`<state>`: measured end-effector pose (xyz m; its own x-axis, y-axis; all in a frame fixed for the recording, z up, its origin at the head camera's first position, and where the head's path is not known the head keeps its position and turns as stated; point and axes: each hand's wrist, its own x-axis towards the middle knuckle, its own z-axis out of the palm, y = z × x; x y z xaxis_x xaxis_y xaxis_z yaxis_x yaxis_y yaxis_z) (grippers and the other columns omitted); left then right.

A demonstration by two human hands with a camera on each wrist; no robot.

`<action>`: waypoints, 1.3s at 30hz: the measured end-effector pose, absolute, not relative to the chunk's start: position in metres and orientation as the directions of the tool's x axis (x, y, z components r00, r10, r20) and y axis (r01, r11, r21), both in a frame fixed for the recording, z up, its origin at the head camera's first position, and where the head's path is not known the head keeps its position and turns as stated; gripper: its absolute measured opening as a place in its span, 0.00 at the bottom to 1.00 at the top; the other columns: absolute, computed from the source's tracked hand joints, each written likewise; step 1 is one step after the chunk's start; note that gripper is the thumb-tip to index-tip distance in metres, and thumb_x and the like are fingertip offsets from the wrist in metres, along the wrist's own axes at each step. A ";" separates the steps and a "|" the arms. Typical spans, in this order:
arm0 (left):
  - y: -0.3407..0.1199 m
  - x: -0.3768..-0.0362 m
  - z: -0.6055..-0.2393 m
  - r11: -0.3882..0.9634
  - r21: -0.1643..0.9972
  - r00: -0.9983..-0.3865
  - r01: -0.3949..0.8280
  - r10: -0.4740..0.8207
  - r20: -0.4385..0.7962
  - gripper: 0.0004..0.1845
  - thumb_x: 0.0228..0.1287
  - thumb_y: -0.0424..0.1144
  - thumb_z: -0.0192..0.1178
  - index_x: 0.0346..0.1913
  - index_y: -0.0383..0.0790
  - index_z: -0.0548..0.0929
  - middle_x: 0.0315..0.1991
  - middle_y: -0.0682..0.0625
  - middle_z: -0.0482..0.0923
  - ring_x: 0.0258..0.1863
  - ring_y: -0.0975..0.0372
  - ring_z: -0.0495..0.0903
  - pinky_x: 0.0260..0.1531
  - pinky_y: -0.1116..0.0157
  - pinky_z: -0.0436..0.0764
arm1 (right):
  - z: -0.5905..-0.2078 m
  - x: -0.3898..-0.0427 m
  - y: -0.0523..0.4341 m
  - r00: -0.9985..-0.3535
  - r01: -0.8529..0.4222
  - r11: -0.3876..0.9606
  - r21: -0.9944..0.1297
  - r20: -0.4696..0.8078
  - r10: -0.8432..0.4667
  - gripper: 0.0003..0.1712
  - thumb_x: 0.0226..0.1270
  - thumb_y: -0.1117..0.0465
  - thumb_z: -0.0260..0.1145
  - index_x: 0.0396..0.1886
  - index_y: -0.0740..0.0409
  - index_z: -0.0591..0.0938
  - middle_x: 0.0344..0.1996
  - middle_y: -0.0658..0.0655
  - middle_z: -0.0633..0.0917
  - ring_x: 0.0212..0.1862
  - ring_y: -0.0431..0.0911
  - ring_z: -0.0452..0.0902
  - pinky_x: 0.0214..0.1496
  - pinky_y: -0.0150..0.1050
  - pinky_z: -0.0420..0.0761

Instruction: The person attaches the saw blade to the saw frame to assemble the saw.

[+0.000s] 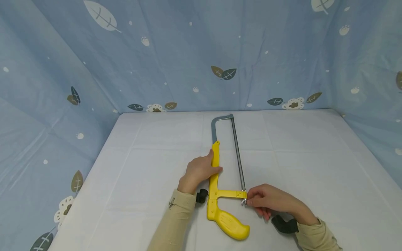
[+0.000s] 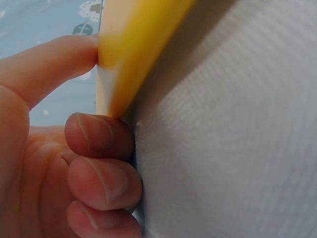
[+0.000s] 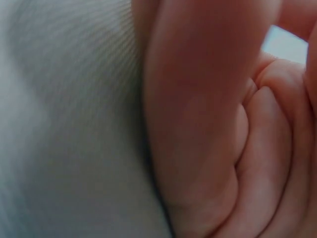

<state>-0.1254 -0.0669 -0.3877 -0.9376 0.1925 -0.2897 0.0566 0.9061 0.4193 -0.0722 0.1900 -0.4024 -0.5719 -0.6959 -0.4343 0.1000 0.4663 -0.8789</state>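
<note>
A hacksaw (image 1: 214,184) with a yellow frame and handle lies on the white-covered table, its grey bow pointing away from me. Its dark blade (image 1: 237,153) runs along the right side. My left hand (image 1: 198,171) holds the yellow frame above the handle; in the left wrist view, the thumb presses the yellow bar (image 2: 143,44) and the other fingers curl below it. At the near end of the blade, my right hand (image 1: 276,199) pinches a small metal wing nut (image 1: 243,202) between thumb and forefinger. The right wrist view shows only curled fingers (image 3: 198,109), with the nut hidden.
The white cloth (image 1: 150,167) covers the tabletop, with fold lines across it. Blue curtains (image 1: 188,62) with leaf prints hang behind the table and along both sides. A black wrist mount (image 1: 285,225) sits at each sleeve cuff, close to the cloth.
</note>
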 end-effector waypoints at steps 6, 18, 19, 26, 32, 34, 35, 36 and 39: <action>-0.067 -0.125 -0.388 0.908 0.414 -0.938 0.059 0.192 -0.288 0.44 0.54 0.60 0.55 0.69 0.44 0.53 0.19 0.52 0.70 0.19 0.61 0.69 0.18 0.66 0.67 | -0.402 -0.073 0.189 -0.594 0.080 0.470 -0.879 -0.421 -0.686 0.13 0.61 0.53 0.60 0.36 0.58 0.78 0.13 0.54 0.76 0.12 0.46 0.72 0.13 0.38 0.72; -0.066 -0.125 -0.388 0.909 0.413 -0.937 0.051 0.186 -0.295 0.44 0.53 0.61 0.55 0.69 0.44 0.52 0.21 0.52 0.71 0.21 0.61 0.70 0.18 0.66 0.67 | -0.401 -0.073 0.189 -0.609 0.083 0.461 -0.883 -0.411 -0.678 0.13 0.59 0.53 0.62 0.31 0.60 0.78 0.11 0.53 0.75 0.11 0.44 0.71 0.13 0.38 0.72; -0.066 -0.125 -0.389 0.909 0.413 -0.937 0.051 0.186 -0.295 0.44 0.53 0.61 0.55 0.69 0.44 0.52 0.21 0.52 0.71 0.21 0.60 0.70 0.18 0.66 0.67 | -0.401 -0.073 0.189 -0.606 0.087 0.463 -0.882 -0.416 -0.678 0.13 0.60 0.53 0.61 0.31 0.60 0.78 0.11 0.53 0.75 0.11 0.44 0.71 0.13 0.37 0.72; -0.066 -0.124 -0.389 0.911 0.409 -0.937 0.050 0.184 -0.296 0.44 0.54 0.61 0.55 0.69 0.44 0.53 0.21 0.52 0.70 0.21 0.61 0.70 0.18 0.66 0.67 | -0.402 -0.071 0.189 -0.596 0.093 0.492 -0.866 -0.444 -0.669 0.15 0.61 0.50 0.59 0.31 0.57 0.81 0.11 0.51 0.74 0.11 0.42 0.69 0.14 0.37 0.72; -0.066 -0.125 -0.389 0.912 0.407 -0.938 0.054 0.186 -0.292 0.44 0.54 0.61 0.55 0.69 0.44 0.52 0.20 0.52 0.70 0.21 0.60 0.70 0.18 0.66 0.66 | -0.401 -0.072 0.189 -0.588 0.084 0.496 -0.864 -0.445 -0.675 0.15 0.62 0.49 0.58 0.31 0.56 0.81 0.11 0.51 0.74 0.11 0.42 0.69 0.14 0.37 0.72; -0.066 -0.125 -0.389 0.911 0.409 -0.938 0.056 0.188 -0.291 0.44 0.54 0.61 0.55 0.69 0.44 0.52 0.20 0.52 0.70 0.21 0.60 0.70 0.18 0.66 0.66 | -0.401 -0.072 0.189 -0.588 0.082 0.495 -0.865 -0.443 -0.677 0.15 0.62 0.49 0.57 0.32 0.56 0.81 0.11 0.51 0.74 0.11 0.42 0.69 0.13 0.37 0.72; -0.066 -0.125 -0.389 0.910 0.411 -0.938 0.056 0.189 -0.290 0.44 0.54 0.60 0.55 0.69 0.44 0.52 0.20 0.52 0.70 0.21 0.60 0.70 0.19 0.66 0.66 | -0.401 -0.072 0.189 -0.587 0.080 0.494 -0.866 -0.441 -0.679 0.15 0.63 0.49 0.57 0.32 0.57 0.81 0.11 0.51 0.74 0.11 0.42 0.69 0.13 0.37 0.72; -0.066 -0.125 -0.389 0.909 0.413 -0.938 0.056 0.190 -0.289 0.44 0.54 0.60 0.55 0.69 0.44 0.52 0.21 0.52 0.70 0.21 0.60 0.70 0.19 0.66 0.66 | -0.401 -0.072 0.189 -0.587 0.080 0.494 -0.866 -0.441 -0.679 0.15 0.63 0.49 0.57 0.32 0.57 0.81 0.11 0.51 0.74 0.11 0.42 0.69 0.13 0.37 0.72; -0.066 -0.125 -0.389 0.909 0.413 -0.938 0.056 0.189 -0.289 0.44 0.53 0.60 0.55 0.69 0.44 0.52 0.21 0.52 0.70 0.22 0.60 0.70 0.19 0.66 0.67 | -0.401 -0.072 0.190 -0.585 0.082 0.491 -0.867 -0.440 -0.681 0.15 0.63 0.50 0.57 0.32 0.56 0.80 0.11 0.51 0.74 0.11 0.42 0.70 0.13 0.37 0.72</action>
